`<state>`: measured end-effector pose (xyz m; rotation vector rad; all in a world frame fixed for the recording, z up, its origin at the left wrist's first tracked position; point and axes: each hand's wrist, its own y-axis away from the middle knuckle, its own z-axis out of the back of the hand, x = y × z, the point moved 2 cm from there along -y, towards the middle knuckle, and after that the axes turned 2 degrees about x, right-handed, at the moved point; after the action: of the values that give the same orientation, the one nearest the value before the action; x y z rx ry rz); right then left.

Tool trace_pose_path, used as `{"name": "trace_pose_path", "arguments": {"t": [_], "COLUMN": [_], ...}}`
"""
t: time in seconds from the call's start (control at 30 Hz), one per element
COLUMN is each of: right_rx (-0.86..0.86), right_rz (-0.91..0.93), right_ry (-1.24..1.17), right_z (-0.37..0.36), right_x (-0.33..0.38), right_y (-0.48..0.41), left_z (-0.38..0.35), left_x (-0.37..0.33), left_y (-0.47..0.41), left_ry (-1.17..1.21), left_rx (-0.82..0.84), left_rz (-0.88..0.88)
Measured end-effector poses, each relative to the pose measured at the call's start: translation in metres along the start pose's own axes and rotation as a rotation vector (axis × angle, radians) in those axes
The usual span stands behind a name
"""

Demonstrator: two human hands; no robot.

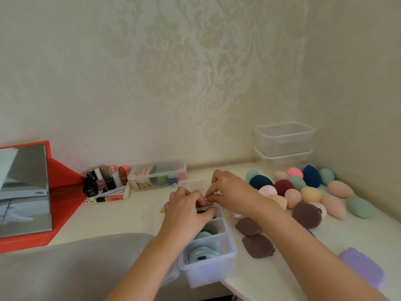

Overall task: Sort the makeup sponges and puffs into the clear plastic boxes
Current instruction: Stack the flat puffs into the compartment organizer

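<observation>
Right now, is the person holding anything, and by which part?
Cannot be told: the left hand and right hand curl their fingers together over the far end of the clear box, hiding whatever is between them.

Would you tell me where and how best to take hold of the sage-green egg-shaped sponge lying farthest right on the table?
Probably from above: the sage-green sponge lies on its side, so pinch across its rounded middle, approaching its open right flank; a peach sponge lies close on its left.

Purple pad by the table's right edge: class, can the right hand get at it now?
Probably yes: the purple pad lies uncovered beside that forearm, though the right hand is busy at the clear box.
</observation>
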<state>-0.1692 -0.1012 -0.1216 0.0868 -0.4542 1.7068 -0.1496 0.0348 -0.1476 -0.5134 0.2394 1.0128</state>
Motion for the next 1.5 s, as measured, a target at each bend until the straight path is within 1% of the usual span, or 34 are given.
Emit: {"name": "trace_pose_path", "arguments": {"t": [0.1,0.17,0.23,0.3,0.33,0.4,0.5,0.57,0.63,0.7,0.9,1.07,1.13,1.23,1.3,1.37,1.5], "right_rx": [0.036,-0.043,-0.139,-0.146,-0.114,0.010,0.250,0.346,0.389,0.421,0.446,0.475,0.483,0.452,0.408,0.374,0.311], "right_rz": [0.000,-0.008,-0.049,-0.152,-0.219,-0.342,-0.423,-0.422,-0.401,-0.367,-0.348,-0.304,-0.294,-0.289,-0.287,-0.273,-0.279], "right_ry": [0.050,0.031,-0.039,-0.106,-0.140,-0.157,-0.051,-0.007,0.049,0.105,0.133,0.180,0.152,0.128,0.140,0.149,-0.040], "right_z": [-0.004,-0.002,0.006,0.016,0.022,0.032,0.039,0.040,0.035,0.025,0.013,0.009,0.011,0.013,0.015,0.017,0.025], "right_x": [0.002,0.003,0.001,-0.011,-0.020,-0.039,-0.055,-0.050,-0.044,-0.039,-0.042,-0.041,-0.039,-0.037,-0.036,-0.036,-0.041], "right_y": [0.003,0.006,0.012,0.020,0.024,0.036,0.048,0.052,0.051,0.049,0.047,0.046,0.047,0.047,0.046,0.045,0.045], "left_z": [0.001,0.003,0.004,0.004,0.004,0.003,0.004,0.005,0.005,0.005,0.004,0.012,0.017,0.027,0.032,0.032,0.019], "left_x": [-0.002,-0.003,-0.003,-0.002,0.000,0.003,0.002,0.000,-0.004,-0.006,-0.003,-0.003,-0.002,0.003,0.006,0.010,0.014], "left_y": [0.002,0.005,0.006,0.007,0.008,0.008,0.010,0.009,0.009,0.009,0.012,0.016,0.014,0.006,-0.002,-0.008,-0.010], "left_ry": [-0.001,0.066,0.119,0.121,0.120,0.113,0.083,0.109,0.097,0.046,-0.016,0.000,0.034,0.075,0.064,0.070,0.150], "left_rx": [-0.020,-0.009,0.016,0.027,0.019,-0.017,-0.012,0.043,0.126,0.172,0.196,0.170,0.165,0.146,0.122,0.135,0.214], "left_rz": [-0.043,-0.066,-0.072,-0.078,-0.084,-0.096,-0.088,-0.094,-0.112,-0.130,-0.088,-0.042,-0.026,-0.021,-0.045,-0.081,-0.096]}}
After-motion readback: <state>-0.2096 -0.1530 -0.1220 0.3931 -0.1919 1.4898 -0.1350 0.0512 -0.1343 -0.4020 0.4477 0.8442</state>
